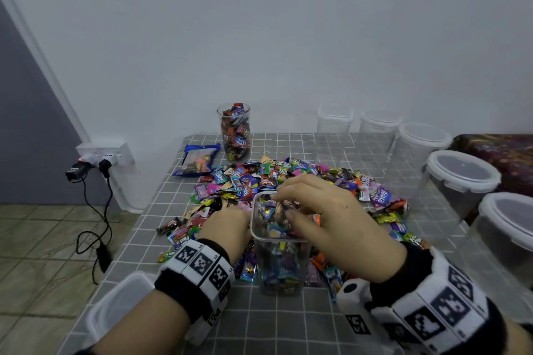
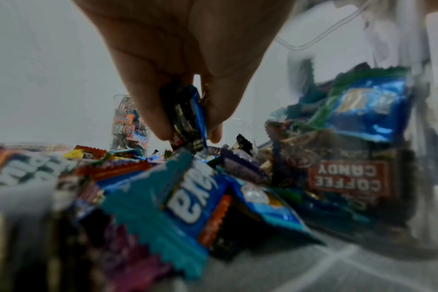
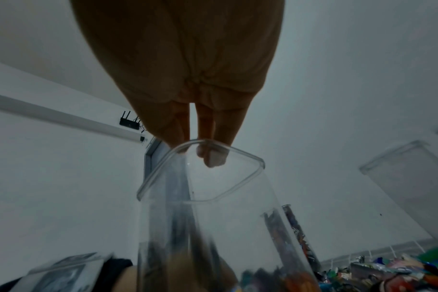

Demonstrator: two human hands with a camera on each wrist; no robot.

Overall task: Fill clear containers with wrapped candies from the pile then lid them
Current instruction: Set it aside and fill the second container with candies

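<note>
Candies [image 1: 291,173] heaped in a bright pile on the gridded grey tablecloth [image 1: 288,326], with a square clear container [image 1: 281,262] standing upright at the near edge of the heap, partly filled, no lid on it. Left hand [image 1: 227,229] low beside the container's left wall, down among the wrappers; in the wrist view, fingers [image 2: 150,118] and thumb curled round a dark and blue wrapped candy [image 2: 188,118], pinching it just above the heap. Right hand [image 1: 326,210] over the container's open mouth, fingers bent down with tips at the rim; from the wrist view, fingertips [image 3: 213,158] dipping just inside the clear rim [image 3: 200,171]; whether anything sits between them, cannot tell. Farther back, a round jar [image 1: 235,132] packed full of candies, unlidded, with a blue bag [image 1: 197,160] lying beside it. Along the back and right edge, a row of empty lidded containers [image 1: 461,179]. One loose lid [image 1: 115,305] at the near left corner of the cloth
</note>
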